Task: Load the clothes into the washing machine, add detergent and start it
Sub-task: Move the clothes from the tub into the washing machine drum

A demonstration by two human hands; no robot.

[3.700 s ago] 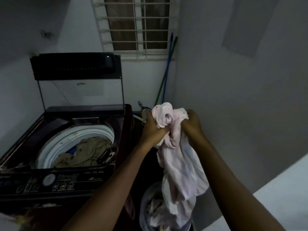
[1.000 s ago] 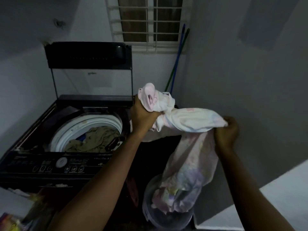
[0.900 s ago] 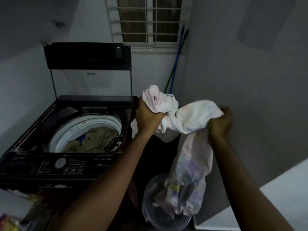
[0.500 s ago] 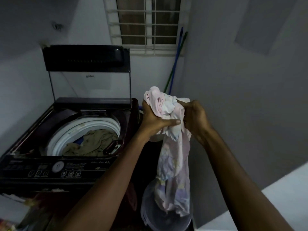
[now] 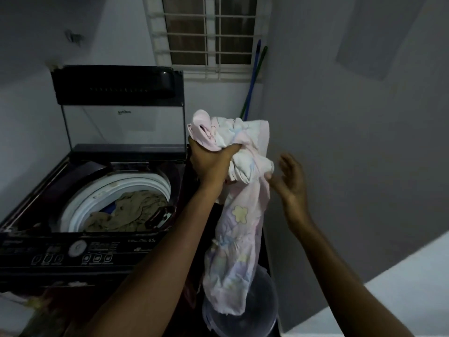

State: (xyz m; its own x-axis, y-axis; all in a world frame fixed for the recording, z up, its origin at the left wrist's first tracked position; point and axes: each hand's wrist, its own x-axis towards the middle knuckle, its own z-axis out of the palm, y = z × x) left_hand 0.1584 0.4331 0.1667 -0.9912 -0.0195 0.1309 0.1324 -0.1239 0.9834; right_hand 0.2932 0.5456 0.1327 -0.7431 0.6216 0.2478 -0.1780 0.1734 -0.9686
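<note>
A dark top-loading washing machine stands at the left with its lid raised. Olive-brown clothes lie in its white drum. My left hand is shut on a bunched pale pink cloth with pastel prints, held up right of the machine. The cloth's long end hangs down into a bucket on the floor. My right hand is beside the cloth, fingers spread, its fingertips at the bundle's right edge.
A grey wall closes the right side. A barred window is above the machine, and two mop handles lean in the corner. A white ledge lies at the lower right.
My right hand has let go of the cloth and moved off to the right with fingers apart. My left hand still grips the bundle, with more cloth gathered at the top.
</note>
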